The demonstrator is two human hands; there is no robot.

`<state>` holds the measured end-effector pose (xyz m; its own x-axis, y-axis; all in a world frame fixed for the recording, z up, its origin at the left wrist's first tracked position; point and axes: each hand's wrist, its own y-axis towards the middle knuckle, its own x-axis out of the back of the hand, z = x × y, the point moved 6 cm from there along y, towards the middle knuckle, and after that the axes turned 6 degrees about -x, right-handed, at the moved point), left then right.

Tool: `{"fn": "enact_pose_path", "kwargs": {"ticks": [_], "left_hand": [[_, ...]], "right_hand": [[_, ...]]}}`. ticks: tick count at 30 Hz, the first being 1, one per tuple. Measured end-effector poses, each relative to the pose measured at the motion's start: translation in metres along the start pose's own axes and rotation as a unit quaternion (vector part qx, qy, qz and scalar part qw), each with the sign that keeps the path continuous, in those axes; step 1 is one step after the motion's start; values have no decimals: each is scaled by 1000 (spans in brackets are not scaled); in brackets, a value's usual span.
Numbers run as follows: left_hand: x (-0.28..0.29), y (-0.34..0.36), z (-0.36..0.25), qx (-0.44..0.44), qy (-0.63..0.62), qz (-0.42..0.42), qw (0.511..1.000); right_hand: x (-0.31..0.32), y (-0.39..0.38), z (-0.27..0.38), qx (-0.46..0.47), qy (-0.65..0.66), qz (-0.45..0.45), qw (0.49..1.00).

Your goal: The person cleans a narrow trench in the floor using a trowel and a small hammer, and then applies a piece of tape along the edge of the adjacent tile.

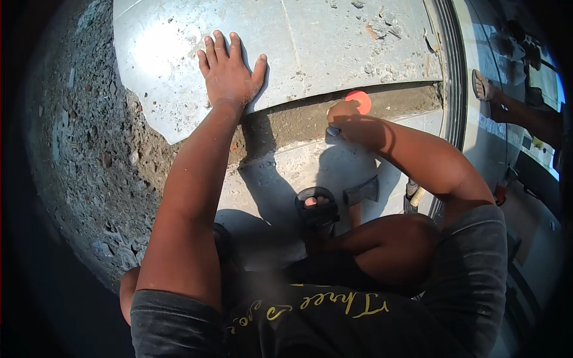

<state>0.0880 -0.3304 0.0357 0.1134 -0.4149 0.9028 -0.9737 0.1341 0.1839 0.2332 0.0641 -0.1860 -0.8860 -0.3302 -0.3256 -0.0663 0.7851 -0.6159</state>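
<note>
My left hand (230, 77) lies flat with fingers spread on a large grey tile (334, 42). A sandy strip (286, 122) runs along the tile's near edge, between it and another pale tile (280, 173). Over the strip, my right hand (345, 113) is closed around a tool with a round orange-red disc (360, 101). A dark, blunt end of that tool shows on the near side of the fist; its far end is hidden. By my sandalled foot (316, 203) is a broad metal tool head (362, 192) on a handle, shaped like a hatchet.
Rough gravelly ground (95, 155) borders the tiles on the left. Loose rubble (382, 30) lies on the far tile. A dark sliding-door track (455, 71) and glass run along the right, with a sandalled foot (484, 89) visible there. A rod-shaped object (412, 194) stands near my knee.
</note>
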Motion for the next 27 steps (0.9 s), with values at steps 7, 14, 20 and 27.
{"fn": "enact_pose_path", "kwargs": {"ticks": [7,14,20,27], "left_hand": [[66,-37,137,-5,48,223,974],[192,-133,242,-46,-42,300,952],[303,-283,368,204,-97,-61,972],[235,-430,388,283,-39,-41,958]], "right_hand": [[84,-374,109,372,187,-257,872],[70,-609,215,538,333,-209,746],[44,-725,286,632,340,-185,671],[17,-611,159,521,448,-215,695]]}}
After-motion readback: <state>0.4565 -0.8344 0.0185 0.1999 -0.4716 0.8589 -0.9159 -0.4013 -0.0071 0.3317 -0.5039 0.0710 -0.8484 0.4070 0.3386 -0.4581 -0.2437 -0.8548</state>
